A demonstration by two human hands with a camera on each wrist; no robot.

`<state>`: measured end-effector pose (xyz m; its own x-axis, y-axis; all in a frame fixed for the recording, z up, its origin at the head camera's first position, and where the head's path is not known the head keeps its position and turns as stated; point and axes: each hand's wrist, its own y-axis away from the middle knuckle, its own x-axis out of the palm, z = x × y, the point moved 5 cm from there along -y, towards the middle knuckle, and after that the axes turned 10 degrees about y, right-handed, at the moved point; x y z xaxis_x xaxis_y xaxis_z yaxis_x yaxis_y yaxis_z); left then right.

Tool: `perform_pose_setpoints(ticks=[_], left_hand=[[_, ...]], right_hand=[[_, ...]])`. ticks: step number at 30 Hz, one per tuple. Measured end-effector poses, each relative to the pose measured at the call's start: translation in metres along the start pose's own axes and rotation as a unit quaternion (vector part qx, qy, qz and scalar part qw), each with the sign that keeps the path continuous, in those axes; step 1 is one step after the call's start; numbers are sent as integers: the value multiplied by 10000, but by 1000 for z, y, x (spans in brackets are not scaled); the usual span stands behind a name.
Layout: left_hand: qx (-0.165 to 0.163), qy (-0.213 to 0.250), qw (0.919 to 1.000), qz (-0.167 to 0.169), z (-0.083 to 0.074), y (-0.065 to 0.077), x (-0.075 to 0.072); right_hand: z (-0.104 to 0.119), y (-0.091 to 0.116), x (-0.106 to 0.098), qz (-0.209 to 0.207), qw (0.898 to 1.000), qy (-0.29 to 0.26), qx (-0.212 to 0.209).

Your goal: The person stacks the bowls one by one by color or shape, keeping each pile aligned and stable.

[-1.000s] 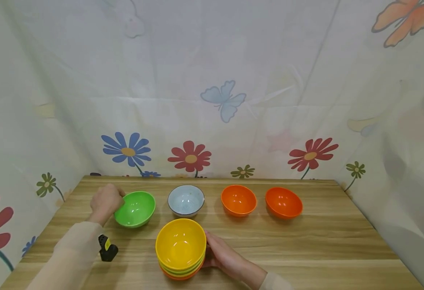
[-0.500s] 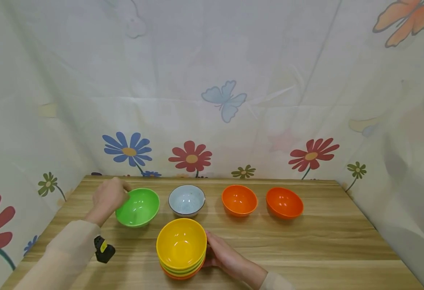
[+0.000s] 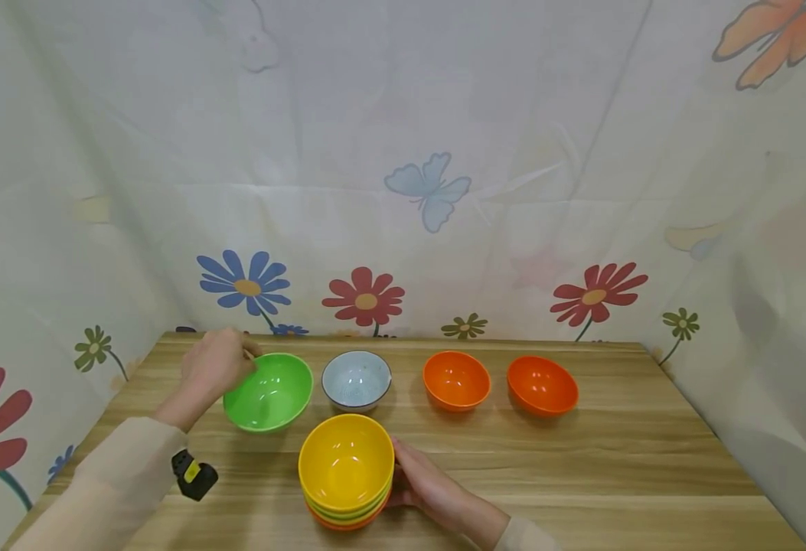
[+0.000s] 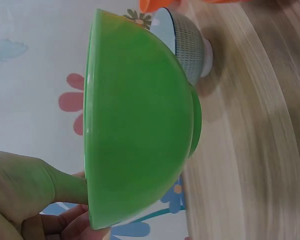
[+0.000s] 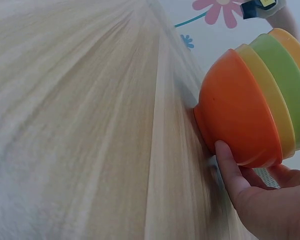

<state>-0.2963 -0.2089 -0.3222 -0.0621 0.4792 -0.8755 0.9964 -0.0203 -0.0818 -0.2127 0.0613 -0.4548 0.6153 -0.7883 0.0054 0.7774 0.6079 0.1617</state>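
Observation:
My left hand pinches the rim of a green bowl at its upper left. In the left wrist view that bowl is seen from the side, its foot close over the tabletop, with the thumb at the rim and the fingers partly hidden behind it. My right hand holds the right side of a stack of bowls. Yellow is on top, with green and yellow below and an orange bowl at the bottom, standing on the table. The right thumb lies against that orange bowl.
A pale blue-grey bowl with a dark rim stands just right of the green one. Farther right are two orange bowls, one upright and one tilted. The wooden table ends at a flowered cloth backdrop.
The green bowl has moved up and a little to the right with my left hand, and looks larger. My right hand and the stack have stayed put.

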Motion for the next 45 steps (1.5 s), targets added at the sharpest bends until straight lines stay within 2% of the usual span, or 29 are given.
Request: perform_pose_setpoints(ticks=[8, 20, 31, 37, 45], left_hand=[[413, -12, 9991, -85, -21, 8, -9], [821, -108, 9965, -90, -51, 21, -14], [1221, 6, 9923, 201, -78, 34, -4], [1374, 13, 9902, 235, -86, 37, 4], [1468, 324, 9881, 334, -97, 41, 16]], right_hand=[[1, 0, 0, 13, 10000, -1, 36], [2, 0, -1, 45, 9999, 15, 90], [2, 1, 0, 60, 10000, 36, -18], [2, 1, 1, 55, 9999, 19, -88], [2, 0, 0, -24, 10000, 4, -78]])
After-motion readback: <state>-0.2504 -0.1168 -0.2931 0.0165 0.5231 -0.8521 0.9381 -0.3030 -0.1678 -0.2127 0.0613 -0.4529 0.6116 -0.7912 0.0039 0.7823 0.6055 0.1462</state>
